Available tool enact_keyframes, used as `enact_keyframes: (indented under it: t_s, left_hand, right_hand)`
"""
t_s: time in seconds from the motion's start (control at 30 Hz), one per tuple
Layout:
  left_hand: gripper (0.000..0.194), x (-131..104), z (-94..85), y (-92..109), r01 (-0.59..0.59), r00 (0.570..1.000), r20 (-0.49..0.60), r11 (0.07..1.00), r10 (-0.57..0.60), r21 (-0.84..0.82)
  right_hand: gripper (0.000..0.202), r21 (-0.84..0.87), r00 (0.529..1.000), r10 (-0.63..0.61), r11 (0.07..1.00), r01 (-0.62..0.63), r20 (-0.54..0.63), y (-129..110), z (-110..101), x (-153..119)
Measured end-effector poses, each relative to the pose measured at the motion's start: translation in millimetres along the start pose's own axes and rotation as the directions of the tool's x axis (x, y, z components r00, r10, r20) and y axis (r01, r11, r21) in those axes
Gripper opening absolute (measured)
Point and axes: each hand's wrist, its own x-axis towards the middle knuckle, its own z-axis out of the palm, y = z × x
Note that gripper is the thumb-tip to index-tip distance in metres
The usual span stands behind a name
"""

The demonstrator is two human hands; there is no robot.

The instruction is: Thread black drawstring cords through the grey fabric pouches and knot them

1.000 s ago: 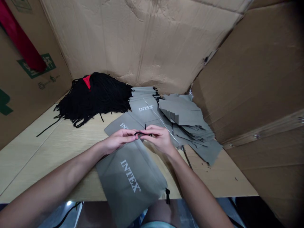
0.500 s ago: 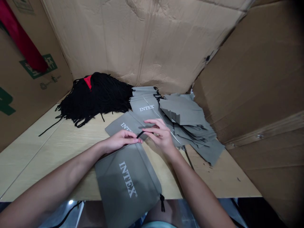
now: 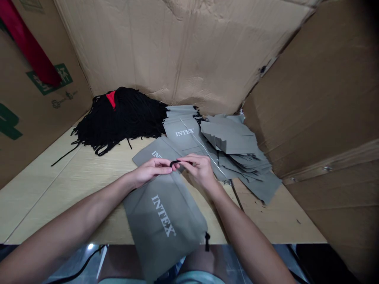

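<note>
A grey bag (image 3: 166, 225) with white INTEX lettering hangs over the table's front edge. At its upper corner, my left hand (image 3: 151, 170) is closed in a pinch on a black cord (image 3: 174, 162). My right hand (image 3: 199, 167) pinches the same cord just to the right, fingertips nearly touching those of the left. A knotted black cord end (image 3: 207, 240) dangles from the bag's right corner. Behind my hands lie another INTEX bag (image 3: 151, 150) and a further one (image 3: 183, 132) on the table. The fingers partly hide the cord.
A heap of black cords (image 3: 124, 118) sits at the back left with a red piece (image 3: 111, 99) on it. Stacked grey bags (image 3: 233, 142) spread at the right. Cardboard walls (image 3: 142, 51) enclose the wooden table (image 3: 71, 197), and a red strip (image 3: 32, 47) hangs at upper left.
My right hand's fingers have closed together on the cord, and both hands have risen slightly. The bag has shifted a little up and to the right.
</note>
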Motion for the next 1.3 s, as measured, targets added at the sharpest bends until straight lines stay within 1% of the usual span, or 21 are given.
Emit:
enact_keyframes:
  t_s: [0.07, 0.13, 0.17, 0.3, 0.4, 0.5, 0.6, 0.7, 0.77, 0.9, 0.97, 1.0, 1.07, 1.17, 1.23, 1.3]
  left_hand:
    - [0.025, 1.4, -0.8, -2.6, -0.045, 0.995, -0.097, 0.994, 0.036, -0.096]
    - [0.024, 2.9, -0.2, -2.7, -0.068, 0.985, -0.168, 0.990, 0.046, -0.126]
    - [0.023, 3.6, 0.6, -1.9, -0.073, 0.981, -0.190, 0.989, 0.048, -0.127]
    - [0.021, 5.1, 3.3, 1.6, -0.081, 0.980, -0.191, 0.986, 0.052, -0.147]
    - [0.023, 4.8, 4.0, 0.4, -0.059, 0.983, -0.181, 0.982, 0.026, -0.179]
    - [0.025, 4.8, 3.9, -1.8, -0.034, 0.980, -0.199, 0.981, -0.004, -0.189]
    - [0.025, 6.1, 2.7, -2.3, -0.005, 0.970, -0.240, 0.990, -0.029, -0.141]
    - [0.025, 7.8, 0.1, -2.2, 0.036, 0.966, -0.251, 0.996, -0.054, -0.077]
    - [0.024, 8.6, -1.2, -2.4, 0.050, 0.958, -0.280, 0.998, -0.060, -0.042]
    - [0.024, 8.6, 0.0, -2.4, 0.111, 0.917, -0.388, 0.994, -0.097, 0.014]
    - [0.028, 8.0, 1.6, -2.6, 0.141, 0.894, -0.431, 0.990, -0.120, 0.016]
    - [0.030, 7.7, 2.2, -3.0, 0.141, 0.891, -0.436, 0.990, -0.123, 0.009]
    - [0.028, 7.2, 2.6, -4.7, 0.126, 0.911, -0.394, 0.992, -0.121, -0.013]
    - [0.026, 7.1, 1.2, -8.5, 0.088, 0.961, -0.258, 0.995, -0.098, -0.049]
    - [0.028, 6.8, 0.1, -10.0, 0.097, 0.976, -0.193, 0.994, -0.104, -0.047]
    - [0.030, 5.8, 0.0, -9.7, 0.142, 0.980, -0.141, 0.990, -0.142, -0.008]
  right_hand:
    - [0.014, 0.018, 1.000, 0.002, 1.000, -0.002, -0.016, -4.3, 1.3, 0.2]
    - [0.015, 0.027, 1.000, -0.024, 0.999, 0.024, -0.006, -7.4, 2.4, 0.2]
    - [0.015, 0.029, 0.999, -0.039, 0.999, 0.038, 0.018, -8.2, 2.9, 0.1]
    - [0.020, 0.048, 0.984, -0.060, 0.997, 0.052, 0.167, -6.8, 3.8, -0.9]
    - [0.020, 0.075, 0.976, -0.040, 0.997, 0.024, 0.214, -3.9, 3.4, -1.6]
    - [0.021, 0.089, 0.966, -0.005, 0.996, -0.019, 0.257, -1.7, 1.7, -2.0]
    - [0.020, 0.090, 0.955, 0.032, 0.994, -0.061, 0.296, -2.7, -1.5, -1.6]
    - [0.021, 0.051, 0.935, 0.107, 0.990, -0.132, 0.338, -6.9, -4.2, -0.6]
    - [0.024, 0.019, 0.920, 0.167, 0.982, -0.185, 0.355, -9.9, -4.3, 0.1]
    - [0.025, 0.006, 0.910, 0.261, 0.961, -0.278, 0.322, -12.8, -0.8, 0.1]
    - [0.024, 0.010, 0.913, 0.281, 0.955, -0.297, 0.295, -13.3, 0.7, -0.1]
    - [0.024, 0.007, 0.917, 0.281, 0.955, -0.295, 0.283, -13.4, 1.0, -0.2]
    - [0.024, -0.009, 0.925, 0.269, 0.961, -0.276, 0.268, -13.0, 0.7, -0.2]
    - [0.024, -0.037, 0.948, 0.229, 0.973, -0.227, 0.222, -10.0, -0.9, 0.0]
    - [0.024, -0.069, 0.966, 0.213, 0.976, -0.205, 0.146, -6.8, -1.7, 0.0]
    - [0.022, -0.095, 0.979, 0.199, 0.977, -0.193, 0.054, -4.3, -1.8, -0.1]
